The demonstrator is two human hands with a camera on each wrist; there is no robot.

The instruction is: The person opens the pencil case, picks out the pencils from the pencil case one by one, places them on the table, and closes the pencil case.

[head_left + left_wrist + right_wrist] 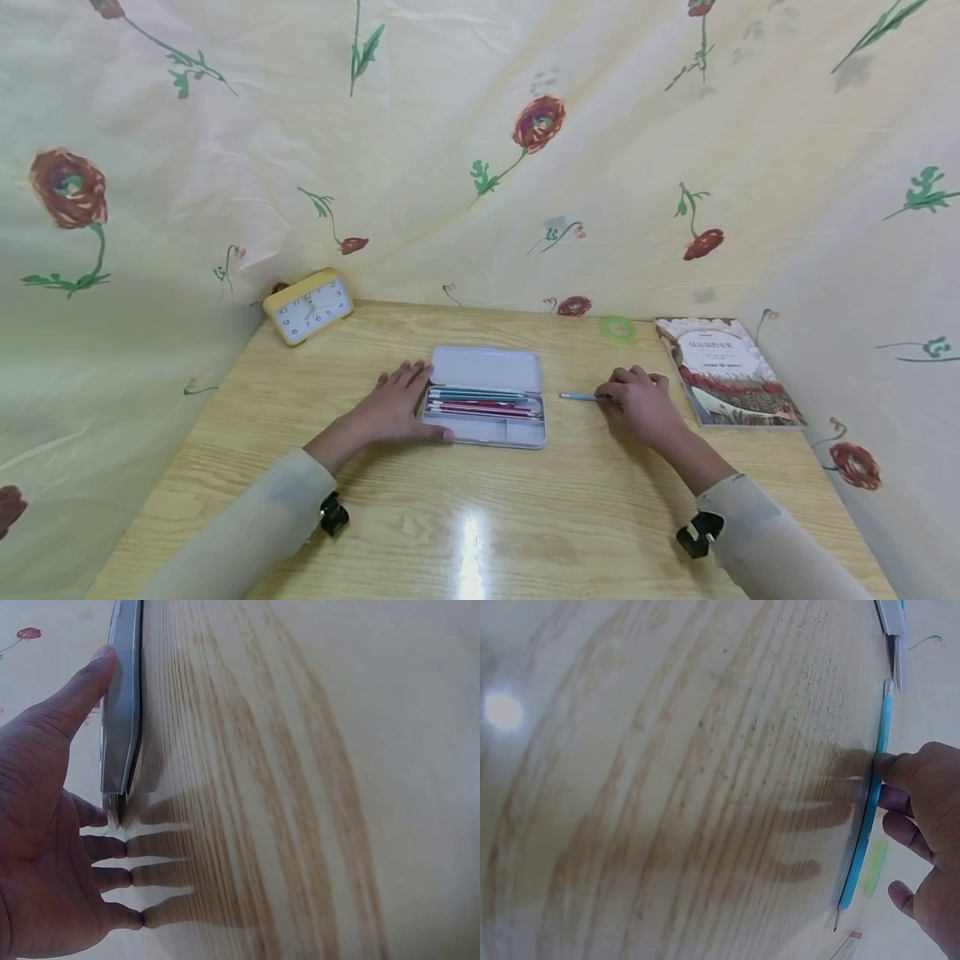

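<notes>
An open white pencil case (486,369) lies mid-table, its lid folded back. Several blue and red pencils (483,407) lie side by side in its long compartment. My left hand (397,408) is at the case's left side, fingers spread, with the thumb on the near rim; the left wrist view has that thumb against the case wall (122,712) and the other fingertips down at the table. To the right of the case, my right hand (637,404) pinches a blue pencil (866,832) between thumb and fingers, low over the wood. Its eraser end (564,396) points toward the case.
A yellow alarm clock (311,307) stands at the back left. A green ring of tape (618,329) lies near the back edge, and a book (727,371) with a flowery cover lies at the right. Floral cloth (420,150) hangs behind and along both sides.
</notes>
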